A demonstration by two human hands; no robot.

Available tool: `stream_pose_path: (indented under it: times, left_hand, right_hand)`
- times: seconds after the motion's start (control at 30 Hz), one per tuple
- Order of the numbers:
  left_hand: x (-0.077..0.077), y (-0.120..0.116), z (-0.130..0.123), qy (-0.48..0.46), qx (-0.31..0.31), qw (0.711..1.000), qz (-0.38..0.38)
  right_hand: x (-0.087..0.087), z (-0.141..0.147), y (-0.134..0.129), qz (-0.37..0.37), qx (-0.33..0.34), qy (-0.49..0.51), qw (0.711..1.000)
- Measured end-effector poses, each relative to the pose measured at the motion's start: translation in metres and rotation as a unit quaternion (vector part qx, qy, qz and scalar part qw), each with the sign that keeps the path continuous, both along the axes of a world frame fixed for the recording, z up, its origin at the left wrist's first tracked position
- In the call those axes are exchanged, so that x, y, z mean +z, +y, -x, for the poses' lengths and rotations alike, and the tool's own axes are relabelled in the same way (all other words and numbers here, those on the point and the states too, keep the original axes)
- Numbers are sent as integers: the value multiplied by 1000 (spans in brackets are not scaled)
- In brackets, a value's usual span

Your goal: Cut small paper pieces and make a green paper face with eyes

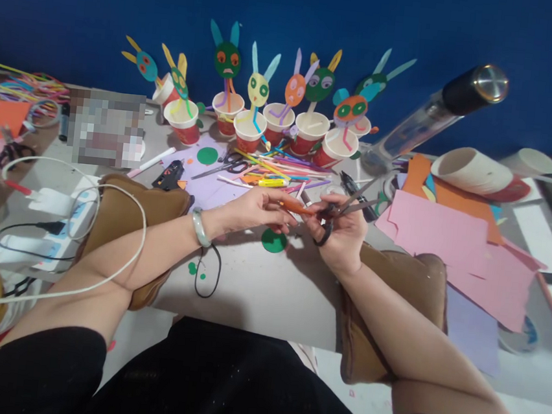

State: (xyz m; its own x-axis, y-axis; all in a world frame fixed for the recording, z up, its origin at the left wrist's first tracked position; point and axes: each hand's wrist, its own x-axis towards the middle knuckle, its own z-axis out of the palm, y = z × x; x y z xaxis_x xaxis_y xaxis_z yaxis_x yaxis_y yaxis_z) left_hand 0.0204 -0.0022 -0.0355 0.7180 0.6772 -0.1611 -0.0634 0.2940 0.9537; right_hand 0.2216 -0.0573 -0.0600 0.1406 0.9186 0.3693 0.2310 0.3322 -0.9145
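My left hand (pixel 253 212) pinches a small folded-looking piece of orange paper (pixel 293 206) over the middle of the table. Its other end meets the fingertips of my right hand (pixel 343 243). That hand also holds a pair of scissors (pixel 323 234), with a black handle loop at the fingers and the blades pointing away to the right. Right below the hands lies a green paper circle (pixel 274 241). Tiny green scraps (pixel 192 268) are near my left wrist. Behind the hands is a pile of coloured sticks (pixel 280 167) with a yellow marker (pixel 273 182).
Several paper cups (pixel 248 133) with paper rabbit-like faces stand along the blue wall. A clear bottle (pixel 418 126) leans at the right, near pink paper sheets (pixel 437 232). A second pair of scissors (pixel 231 162) lies behind. At left, a white cable (pixel 143 240) crosses above a power strip (pixel 76 230).
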Motion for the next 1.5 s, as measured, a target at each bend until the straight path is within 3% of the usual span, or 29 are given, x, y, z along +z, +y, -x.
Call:
stream_pose_path:
  times: [0.27, 0.53, 1.03, 1.23, 1.5]
  left_hand:
    - [-8, -2, 0, 13, 88, 990, -108]
    - [-2, -6, -3, 0, 75, 996, -52]
    - [-18, 1, 1, 71, 97, 956, -269]
    - [-7, 2, 4, 99, 63, 948, -295]
    - [-6, 6, 6, 97, 27, 952, -287]
  right_hand:
    - [-1, 0, -1, -18, 7, -10, 1000]
    - [4, 0, -2, 21, 16, 2, 1000]
    - [6, 2, -4, 111, 78, 75, 988]
    - [6, 1, -3, 138, 93, 99, 981]
    - [5, 0, 0, 156, 89, 101, 978]
